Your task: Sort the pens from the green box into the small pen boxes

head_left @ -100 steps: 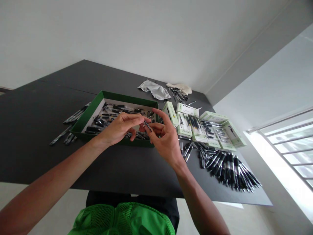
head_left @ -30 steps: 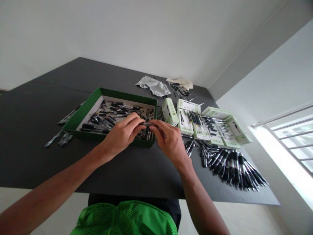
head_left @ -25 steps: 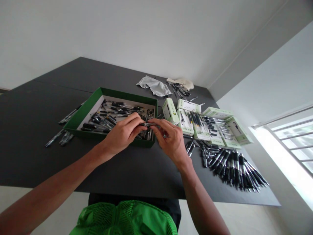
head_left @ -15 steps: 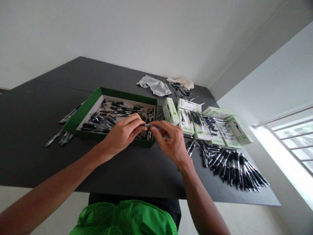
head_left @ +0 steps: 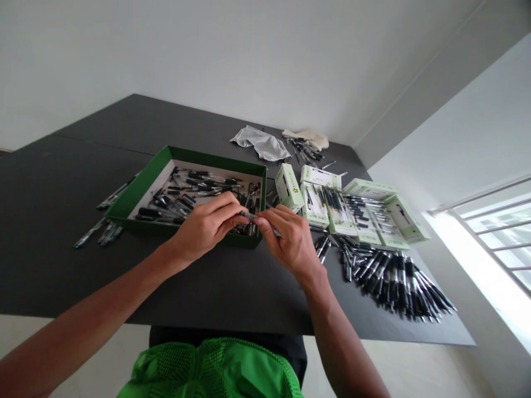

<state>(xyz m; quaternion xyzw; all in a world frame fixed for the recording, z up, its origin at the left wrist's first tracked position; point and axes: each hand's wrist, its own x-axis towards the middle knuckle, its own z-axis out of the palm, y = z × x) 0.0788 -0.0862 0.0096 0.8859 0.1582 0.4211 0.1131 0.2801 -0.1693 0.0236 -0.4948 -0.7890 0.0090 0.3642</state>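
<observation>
A slim dark-and-clear pen is held level between my two hands, above the front right edge of the green box. My left hand pinches its left end with thumb and fingers, and my right hand is closed round the right end. Most of the pen is hidden by my fingers. Beneath and behind the hands, the open green box holds many loose black pens and pen parts on its white floor.
Pale green cartons and open trays of pens stand to the right. In front of them lies a fanned pile of pens. A grey cloth and a cream glove or cloth lie at the back. Loose pens lie left of the box.
My hands have drawn slightly apart, so a little more of the pen shows between them. It now tilts slightly down to the right.
</observation>
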